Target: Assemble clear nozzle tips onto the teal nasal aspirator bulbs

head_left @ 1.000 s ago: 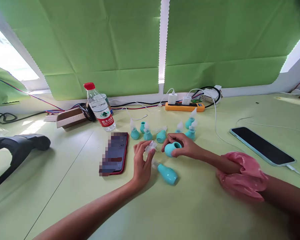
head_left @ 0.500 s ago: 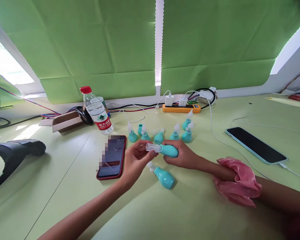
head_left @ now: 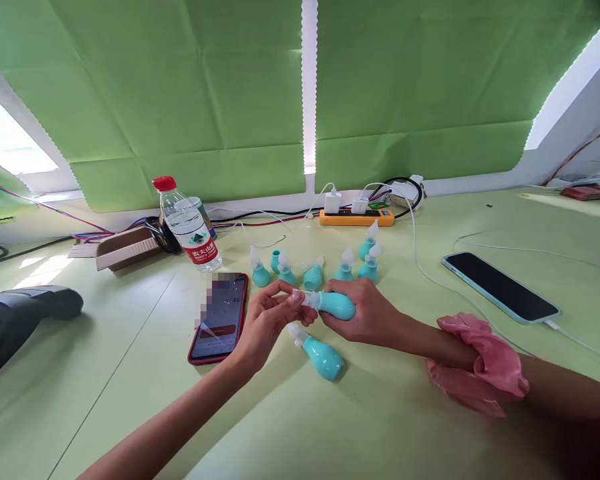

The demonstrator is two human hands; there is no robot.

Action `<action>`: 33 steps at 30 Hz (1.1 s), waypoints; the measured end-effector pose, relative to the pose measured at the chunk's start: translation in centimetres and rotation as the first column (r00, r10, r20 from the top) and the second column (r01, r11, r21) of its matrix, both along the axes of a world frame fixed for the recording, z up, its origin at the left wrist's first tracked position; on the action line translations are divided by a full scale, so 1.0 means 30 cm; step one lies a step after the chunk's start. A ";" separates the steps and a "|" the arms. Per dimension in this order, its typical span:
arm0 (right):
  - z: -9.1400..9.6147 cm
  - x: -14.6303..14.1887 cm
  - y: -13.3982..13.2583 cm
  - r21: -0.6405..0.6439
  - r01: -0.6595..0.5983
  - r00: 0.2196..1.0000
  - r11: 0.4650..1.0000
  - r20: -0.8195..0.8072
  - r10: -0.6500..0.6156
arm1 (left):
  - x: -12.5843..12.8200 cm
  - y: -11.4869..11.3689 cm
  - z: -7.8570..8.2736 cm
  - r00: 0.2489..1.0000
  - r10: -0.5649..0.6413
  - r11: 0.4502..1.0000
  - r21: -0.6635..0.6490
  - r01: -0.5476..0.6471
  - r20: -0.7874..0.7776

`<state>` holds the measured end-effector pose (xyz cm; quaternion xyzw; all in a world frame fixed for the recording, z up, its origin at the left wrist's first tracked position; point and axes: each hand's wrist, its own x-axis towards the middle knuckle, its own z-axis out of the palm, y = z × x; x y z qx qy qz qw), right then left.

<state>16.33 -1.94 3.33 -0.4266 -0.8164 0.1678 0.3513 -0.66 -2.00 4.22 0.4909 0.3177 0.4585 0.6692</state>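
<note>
My right hand (head_left: 365, 317) grips a teal rubber bulb (head_left: 336, 305) held sideways just above the table. My left hand (head_left: 265, 320) pinches the clear plastic tip (head_left: 304, 298) that sits at the bulb's left end. Just below the hands, another teal bulb with a clear tip (head_left: 319, 353) lies on its side on the table. Several more teal bulbs with tips (head_left: 345, 267) stand in a loose row behind the hands. A pink scrunchie (head_left: 480, 367) is round my right wrist.
A red-cased phone (head_left: 219, 319) lies left of my hands, a water bottle (head_left: 187, 227) and a cardboard box (head_left: 125, 245) behind it. An orange power strip (head_left: 356, 217) with chargers sits at the back. A blue-cased phone (head_left: 500, 288) on a cable lies right. A black object (head_left: 20, 313) is far left.
My right hand turned the bulb sideways and my left hand brought the clear tip to its opening. The tip now sits on the bulb's end, with both hands a little lower.
</note>
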 end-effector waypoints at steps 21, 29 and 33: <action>0.048 0.007 0.044 -0.775 -0.495 0.822 0.393 -0.564 -0.075 | -0.025 0.055 -0.012 0.949 0.058 0.960 0.278 0.032 -0.310; 0.084 0.061 0.049 -0.613 -0.436 0.800 0.659 -0.599 -0.028 | -0.042 0.121 -0.134 0.309 0.502 0.590 0.581 0.560 -0.808; 0.052 0.066 0.031 -0.616 -0.356 0.879 0.702 -0.477 0.027 | -0.012 0.163 -0.136 0.146 0.555 0.536 0.486 0.691 -0.819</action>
